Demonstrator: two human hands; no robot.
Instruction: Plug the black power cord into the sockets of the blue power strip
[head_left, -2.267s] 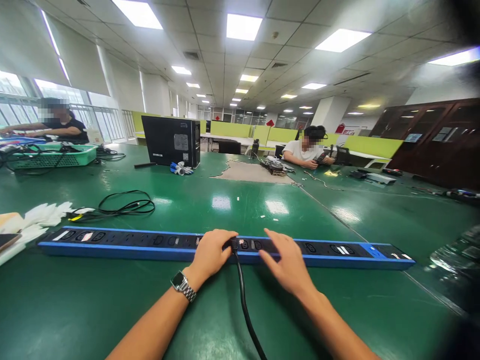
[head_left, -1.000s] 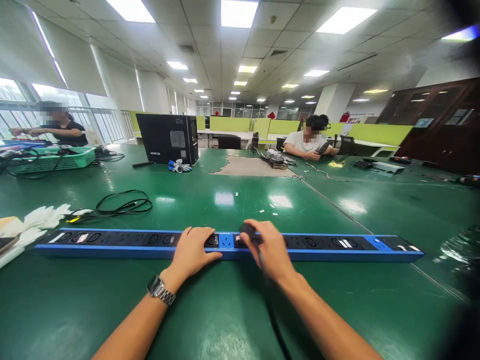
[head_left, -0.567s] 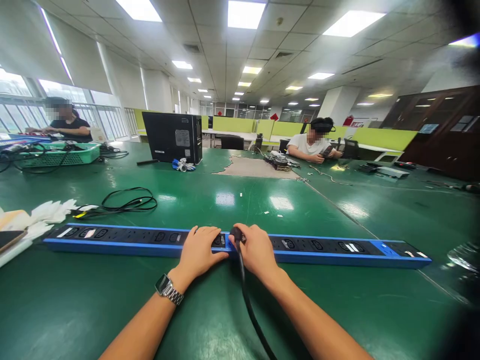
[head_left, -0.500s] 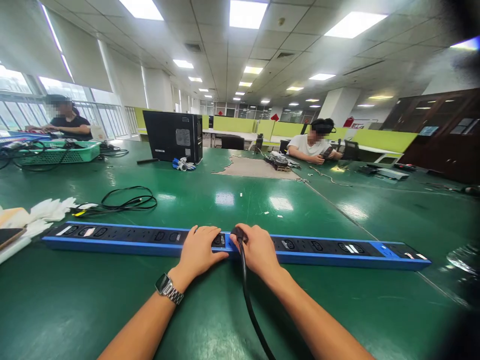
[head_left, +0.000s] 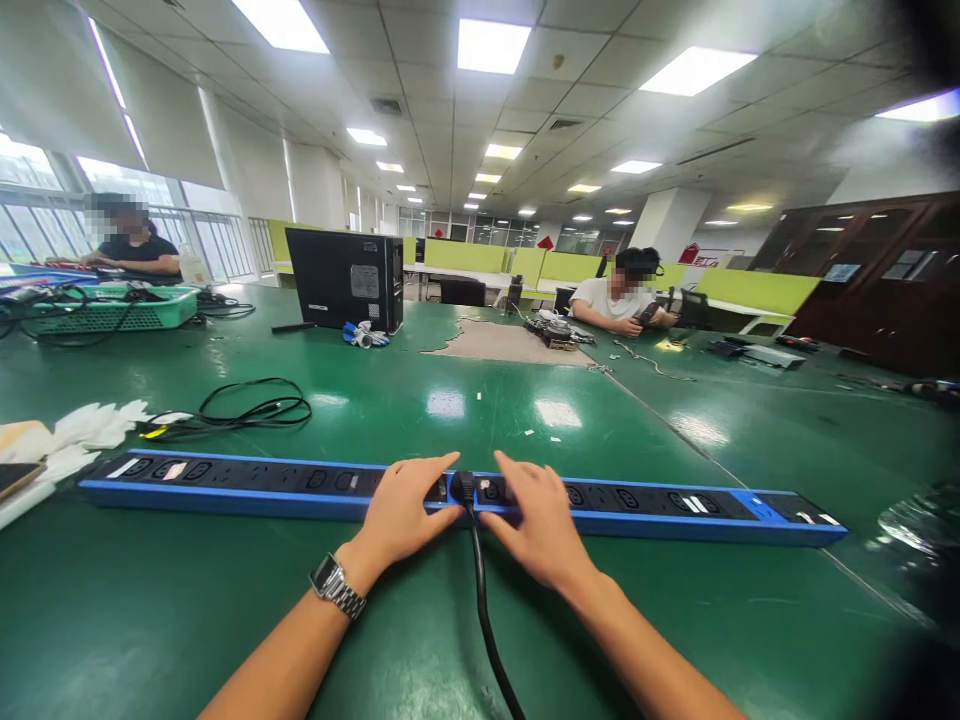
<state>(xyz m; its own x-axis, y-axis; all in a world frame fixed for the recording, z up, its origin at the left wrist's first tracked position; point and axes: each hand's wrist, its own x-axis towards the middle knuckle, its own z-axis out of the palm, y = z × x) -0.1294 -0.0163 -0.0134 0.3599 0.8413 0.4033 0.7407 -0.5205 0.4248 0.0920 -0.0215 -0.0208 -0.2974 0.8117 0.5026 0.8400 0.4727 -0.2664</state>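
A long blue and black power strip (head_left: 225,480) lies across the green table (head_left: 465,400) in front of me. A black plug (head_left: 465,487) sits in a socket near the strip's middle, and its black cable (head_left: 484,610) runs back toward me. My left hand (head_left: 405,510), with a metal watch on its wrist, rests flat on the strip just left of the plug, fingers stretched out. My right hand (head_left: 536,520) lies on the strip just right of the plug with its fingers spread, holding nothing.
A coiled black cable (head_left: 251,408) and white gloves (head_left: 90,428) lie at the left. Farther back stand a black computer case (head_left: 345,280) and a green basket (head_left: 105,308). One person sits at the far left, another at the back right.
My right hand has let go of the plug and opened, moving slightly right. The plug now stands alone in its socket. My left hand has stayed on the strip.
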